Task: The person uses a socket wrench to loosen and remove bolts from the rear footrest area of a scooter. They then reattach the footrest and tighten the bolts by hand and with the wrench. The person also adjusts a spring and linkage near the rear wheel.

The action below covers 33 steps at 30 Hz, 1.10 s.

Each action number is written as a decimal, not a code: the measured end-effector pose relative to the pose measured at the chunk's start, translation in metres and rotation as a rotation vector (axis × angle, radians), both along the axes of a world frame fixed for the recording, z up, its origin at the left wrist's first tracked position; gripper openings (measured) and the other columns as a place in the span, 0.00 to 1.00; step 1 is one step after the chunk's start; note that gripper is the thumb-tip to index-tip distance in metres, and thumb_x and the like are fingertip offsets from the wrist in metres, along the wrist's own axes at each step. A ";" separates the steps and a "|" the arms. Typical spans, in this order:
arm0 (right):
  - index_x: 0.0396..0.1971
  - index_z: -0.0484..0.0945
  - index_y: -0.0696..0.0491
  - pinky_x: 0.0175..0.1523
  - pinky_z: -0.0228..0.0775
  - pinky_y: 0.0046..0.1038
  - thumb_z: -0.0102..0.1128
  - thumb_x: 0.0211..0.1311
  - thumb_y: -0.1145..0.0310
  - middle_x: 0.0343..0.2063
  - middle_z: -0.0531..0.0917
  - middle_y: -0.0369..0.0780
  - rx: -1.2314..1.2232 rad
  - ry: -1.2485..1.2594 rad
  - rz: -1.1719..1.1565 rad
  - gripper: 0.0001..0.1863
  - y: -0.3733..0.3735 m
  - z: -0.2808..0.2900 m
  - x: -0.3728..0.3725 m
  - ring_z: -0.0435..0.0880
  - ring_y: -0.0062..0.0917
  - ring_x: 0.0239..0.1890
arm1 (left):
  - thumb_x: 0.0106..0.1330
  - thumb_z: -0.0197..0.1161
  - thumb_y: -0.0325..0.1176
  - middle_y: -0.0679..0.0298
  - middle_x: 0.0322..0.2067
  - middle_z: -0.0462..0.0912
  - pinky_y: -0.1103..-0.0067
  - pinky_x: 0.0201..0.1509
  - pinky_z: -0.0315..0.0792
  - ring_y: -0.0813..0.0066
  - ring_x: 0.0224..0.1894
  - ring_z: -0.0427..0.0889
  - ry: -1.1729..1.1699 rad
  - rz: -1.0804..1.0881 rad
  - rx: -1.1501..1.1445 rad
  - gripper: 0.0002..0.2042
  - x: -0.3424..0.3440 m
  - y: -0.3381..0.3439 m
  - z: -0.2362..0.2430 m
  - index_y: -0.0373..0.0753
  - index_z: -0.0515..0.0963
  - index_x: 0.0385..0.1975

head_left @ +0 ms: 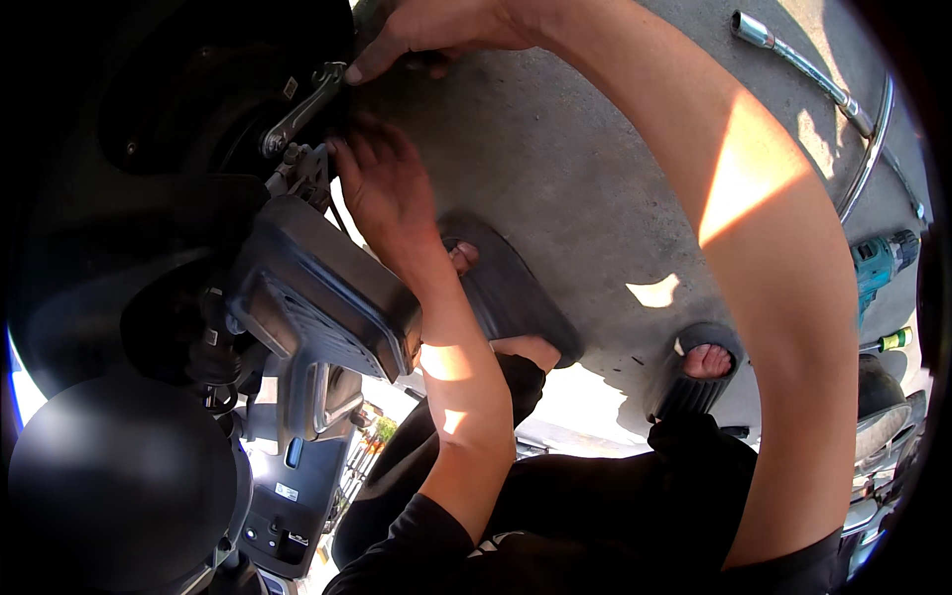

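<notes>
Silver wrench (301, 115), right hand (446, 27) at end

Short black sleeves (421, 540), black trousers (605, 501) and dark open-toed sandals (516, 297) are worn.

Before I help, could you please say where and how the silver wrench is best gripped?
Probably grip the wrench at the end beside the right hand, coming from the right: that end juts outward, while the other lies farther into the dark machinery.

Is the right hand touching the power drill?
Apart: the head view shows the right hand by the wrench, the power drill far across the concrete floor.
</notes>
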State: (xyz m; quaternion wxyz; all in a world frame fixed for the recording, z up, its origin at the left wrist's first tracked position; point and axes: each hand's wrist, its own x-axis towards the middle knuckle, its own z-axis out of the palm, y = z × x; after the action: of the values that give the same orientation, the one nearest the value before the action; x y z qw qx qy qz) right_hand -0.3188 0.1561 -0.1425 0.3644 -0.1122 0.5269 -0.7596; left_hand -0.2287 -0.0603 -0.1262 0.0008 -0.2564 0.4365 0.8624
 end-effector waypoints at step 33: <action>0.58 0.66 0.69 0.64 0.70 0.31 0.43 0.68 0.76 0.54 0.74 0.51 -0.334 -0.532 -0.385 0.21 -0.001 -0.006 0.063 0.76 0.34 0.57 | 0.71 0.59 0.39 0.53 0.44 0.79 0.69 0.54 0.75 0.63 0.49 0.80 -0.168 -0.009 -0.453 0.18 -0.014 0.052 0.002 0.31 0.69 0.50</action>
State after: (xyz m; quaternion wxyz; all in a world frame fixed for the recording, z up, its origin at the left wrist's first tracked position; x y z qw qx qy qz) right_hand -0.2558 0.1550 -0.1485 0.3156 0.1322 0.2938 -0.8925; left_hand -0.2424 -0.0088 -0.1244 -0.0165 -0.3191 0.6182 0.7181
